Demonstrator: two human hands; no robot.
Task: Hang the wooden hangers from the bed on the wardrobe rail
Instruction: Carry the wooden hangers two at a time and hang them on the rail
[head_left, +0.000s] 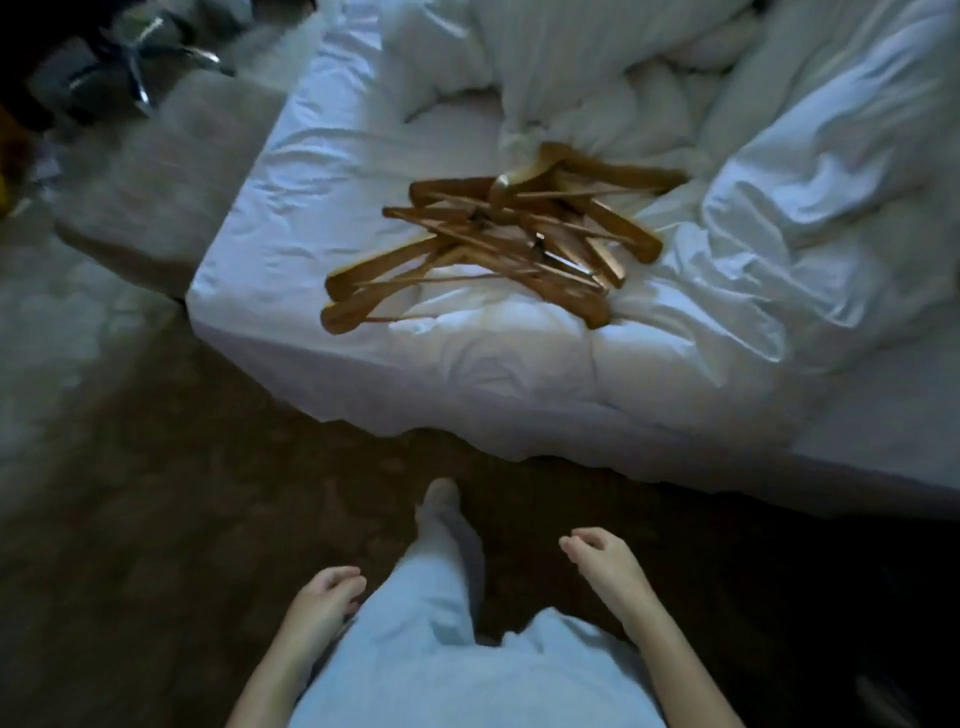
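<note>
We look down at a dim room where a bed (291, 171) with a white fitted sheet fills the upper middle and right of the frame, its near corner pointing toward the lower left. A tangled heap of wooden hangers (493, 234) lies on the sheet at the centre of the frame, close to the near edge of the mattress, the pieces crossing over one another so that we cannot count them. A rumpled white duvet (789, 223) is bunched at the right and along the top of the bed, just beside the heap. The floor (171, 519) across the lower half is dark and patterned, and a pale shaggy rug (52, 338) lies at the left edge. In the upper left corner we see the chrome legs of a chair base (150, 57), blurred and in shadow. At the bottom of the frame our left hand (322, 597) hangs loosely curled and holds nothing, and our right hand (602, 566) is likewise half-curled and empty; both are well apart from the hangers. Between them a leg in light trousers (436, 582) steps toward the bed.
</note>
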